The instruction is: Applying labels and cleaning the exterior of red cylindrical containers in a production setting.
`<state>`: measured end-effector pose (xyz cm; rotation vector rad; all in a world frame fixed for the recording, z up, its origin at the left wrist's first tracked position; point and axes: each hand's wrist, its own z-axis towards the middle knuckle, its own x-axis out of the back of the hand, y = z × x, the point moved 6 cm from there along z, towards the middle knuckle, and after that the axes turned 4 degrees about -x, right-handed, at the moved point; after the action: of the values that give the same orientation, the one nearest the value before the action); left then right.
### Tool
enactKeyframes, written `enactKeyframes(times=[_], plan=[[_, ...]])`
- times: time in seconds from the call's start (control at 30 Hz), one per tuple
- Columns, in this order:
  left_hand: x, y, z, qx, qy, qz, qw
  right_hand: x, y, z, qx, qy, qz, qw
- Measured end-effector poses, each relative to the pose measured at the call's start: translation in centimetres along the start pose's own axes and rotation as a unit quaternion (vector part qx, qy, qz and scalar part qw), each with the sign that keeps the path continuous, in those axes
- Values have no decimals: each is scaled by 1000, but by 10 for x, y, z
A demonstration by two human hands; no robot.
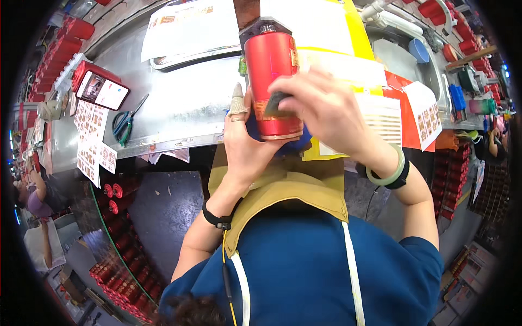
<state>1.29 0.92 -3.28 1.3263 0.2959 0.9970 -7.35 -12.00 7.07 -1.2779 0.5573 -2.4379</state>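
Observation:
A red metal fire extinguisher cylinder (267,65) lies in front of me on the bench, its threaded metal neck (267,27) pointing away. Gold and yellow printing shows along its side and lower part. My left hand (244,149) is wrapped round the near end from the left, with pale covers on some of its fingers. Between the fingers of my right hand (331,111) is a small dark pad (276,103), pressed against the cylinder's printed lower part. The right fingers are slightly blurred. Whatever lies under the cylinder is mostly hidden.
At the left of the metal bench are a phone (102,89), scissors (124,124) and printed label sheets (93,136). White sheets (190,24) lie on a far tray. Yellow and red sheets (405,89) spread rightward. Stacked red cylinders (128,271) stand below left; other people are at the sides.

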Motion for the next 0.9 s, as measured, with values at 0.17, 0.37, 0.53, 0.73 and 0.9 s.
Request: enactKeyframes(times=[0.17, 0.37, 0.53, 0.73, 0.9], plan=[[5, 8, 2, -57, 8, 75, 996, 10, 2, -5, 119, 73, -132, 981], [9, 28, -4, -105, 23, 174, 979, 13, 12, -3, 20, 63, -101, 993], [7, 36, 4, -184, 25, 180, 966, 6, -22, -19, 101, 16, -81, 991], [10, 37, 0, -170, 55, 160, 971, 15, 7, 22, 73, 61, -201, 975], [4, 31, -1, -170, 48, 132, 975, -8, -25, 0, 53, -6, -77, 996]])
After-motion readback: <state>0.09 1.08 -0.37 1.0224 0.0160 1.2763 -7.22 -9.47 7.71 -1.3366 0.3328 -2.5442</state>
